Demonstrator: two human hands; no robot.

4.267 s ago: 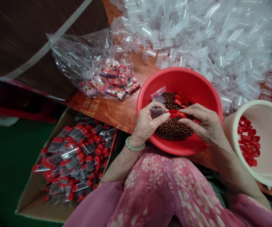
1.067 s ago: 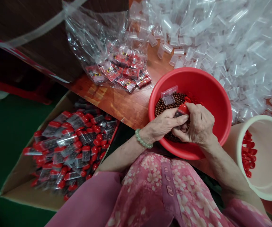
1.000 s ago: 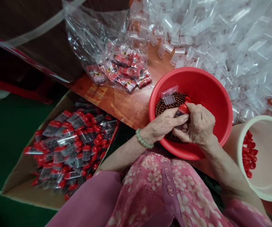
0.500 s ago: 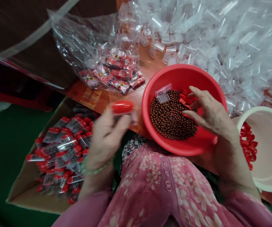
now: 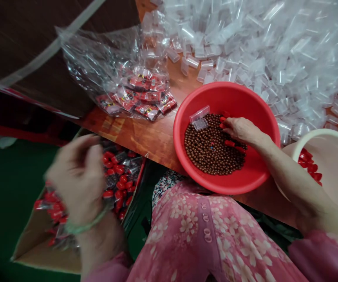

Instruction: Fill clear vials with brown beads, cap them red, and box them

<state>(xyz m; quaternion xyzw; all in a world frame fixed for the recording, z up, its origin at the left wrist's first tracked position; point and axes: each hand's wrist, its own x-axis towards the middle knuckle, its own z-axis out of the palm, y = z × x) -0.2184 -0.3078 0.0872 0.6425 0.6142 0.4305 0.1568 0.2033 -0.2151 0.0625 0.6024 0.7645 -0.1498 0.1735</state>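
Observation:
Above the cardboard box (image 5: 30, 254) of red-capped clear containers (image 5: 122, 176) is my left hand (image 5: 79, 176), blurred by motion; its fingers are smeared and I cannot make out anything in them. My right hand (image 5: 241, 130) reaches into the red basin (image 5: 227, 188), its fingers bent down among red caps (image 5: 230, 143) at the edge of the brown beads (image 5: 210, 149). A red piece (image 5: 222, 119) shows at its fingertips. Two clear containers (image 5: 199, 113) lie on the beads at the basin's left side.
Clear empty containers (image 5: 245, 51) are heaped across the back of the wooden table (image 5: 157, 141). A plastic bag with red packets (image 5: 149, 96) lies left of the basin. At right a white tub (image 5: 337, 168) holds red caps.
My left hand has moved left and over the box, and the red-capped container it held no longer shows. My right hand has lowered, its fingers now closed around something among the red caps.

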